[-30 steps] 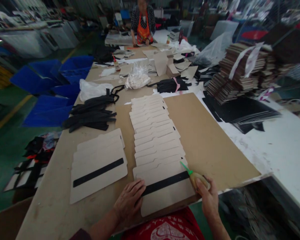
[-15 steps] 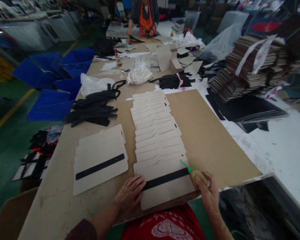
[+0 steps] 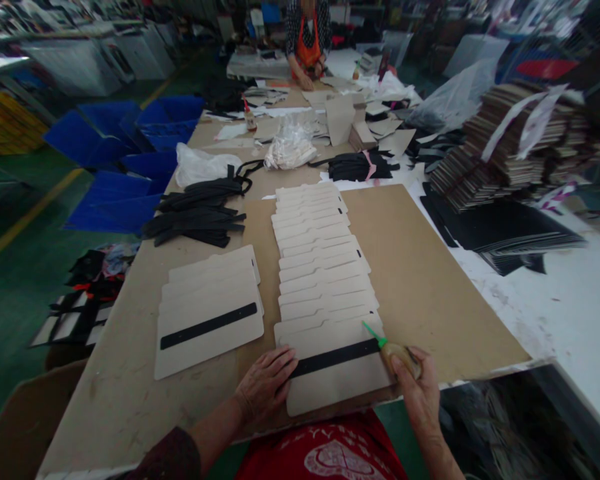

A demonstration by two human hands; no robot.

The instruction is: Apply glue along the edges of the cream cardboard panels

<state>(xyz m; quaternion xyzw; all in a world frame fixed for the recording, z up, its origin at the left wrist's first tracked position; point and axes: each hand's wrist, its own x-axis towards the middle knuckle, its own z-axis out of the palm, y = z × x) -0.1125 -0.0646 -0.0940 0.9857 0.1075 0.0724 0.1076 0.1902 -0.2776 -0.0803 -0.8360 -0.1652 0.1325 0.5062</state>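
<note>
My left hand (image 3: 266, 384) lies flat with fingers spread on the left end of a black strip (image 3: 335, 357) that crosses the nearest beige card (image 3: 340, 383). My right hand (image 3: 417, 390) is closed round a small glue bottle (image 3: 397, 353) with a green nozzle, whose tip points at the strip's right end. The card is the front one of a long overlapping row of beige cards (image 3: 320, 260) laid on a brown board (image 3: 420, 280).
A second pile of beige cards (image 3: 210, 313), the top one with a black strip, lies to the left. Black straps (image 3: 197, 217) sit beyond it. Stacked boards (image 3: 500, 147) and black sheets (image 3: 500, 230) stand at right. Blue bins (image 3: 125, 153) line the floor. Another person (image 3: 307, 33) works at the far end.
Only the camera view has shifted a little. Both hands stay in the same places on the strip and the glue bottle.
</note>
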